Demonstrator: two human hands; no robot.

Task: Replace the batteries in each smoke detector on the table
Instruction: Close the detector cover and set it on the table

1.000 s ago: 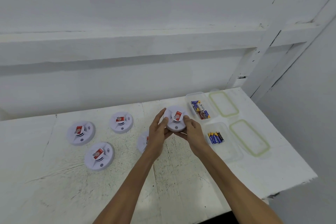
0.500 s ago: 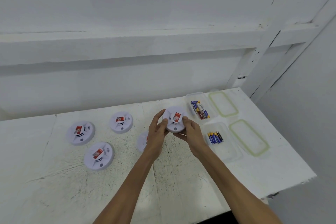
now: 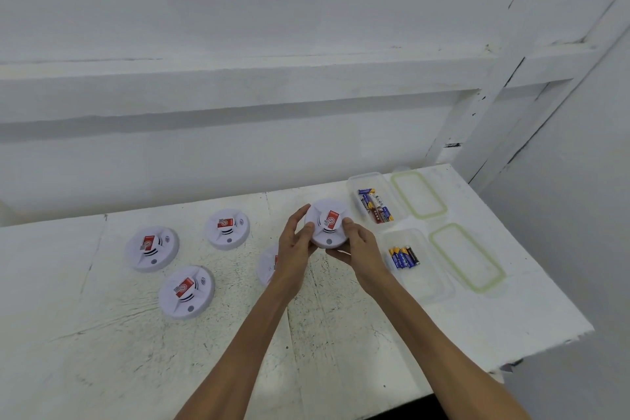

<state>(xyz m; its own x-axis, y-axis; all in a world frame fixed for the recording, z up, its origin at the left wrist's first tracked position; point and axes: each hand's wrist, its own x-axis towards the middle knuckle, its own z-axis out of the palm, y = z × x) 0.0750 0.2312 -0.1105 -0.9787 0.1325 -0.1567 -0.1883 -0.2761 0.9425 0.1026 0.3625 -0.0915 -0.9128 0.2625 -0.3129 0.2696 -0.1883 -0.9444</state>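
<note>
A round white smoke detector (image 3: 328, 222) with a red label is held above the table between my left hand (image 3: 296, 242) and my right hand (image 3: 358, 247), face up. Three more detectors lie flat to the left, one at the far left (image 3: 151, 248), one nearer me (image 3: 186, 291) and one further back (image 3: 227, 228). Another detector (image 3: 266, 264) is mostly hidden behind my left wrist. Two clear tubs on the right hold batteries: the far tub (image 3: 375, 205) has several, the near tub (image 3: 404, 256) has three.
Two green-rimmed clear lids (image 3: 418, 194) (image 3: 467, 257) lie right of the tubs. The white table (image 3: 102, 334) ends at the right edge and the front edge. A white wall with a ledge stands behind it.
The held detector has turned slightly between my hands and my fingers have shifted on its rim. Nothing else on the table has moved.
</note>
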